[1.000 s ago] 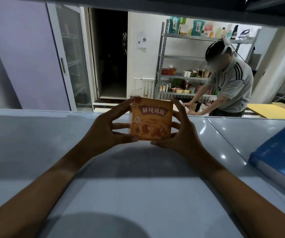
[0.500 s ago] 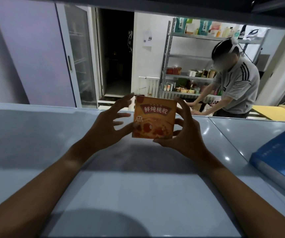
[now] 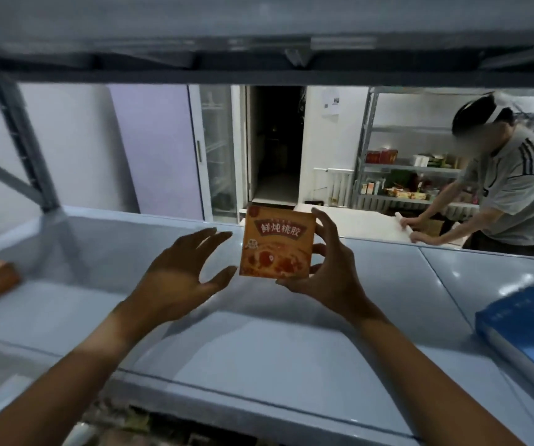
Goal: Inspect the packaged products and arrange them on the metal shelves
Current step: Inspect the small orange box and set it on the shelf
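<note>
Hovering just left of the orange box (image 3: 276, 243), the left hand (image 3: 178, 284) spreads its fingers wide and holds nothing. Upright above the metal shelf (image 3: 259, 349), label toward the camera, the box is pinched by the right hand (image 3: 326, 275) along its right edge, so any placing move falls to that hand.

Worn on the head, facing forward and down, close over the metal shelf (image 3: 259, 355), under the upper shelf (image 3: 259, 33).
</note>
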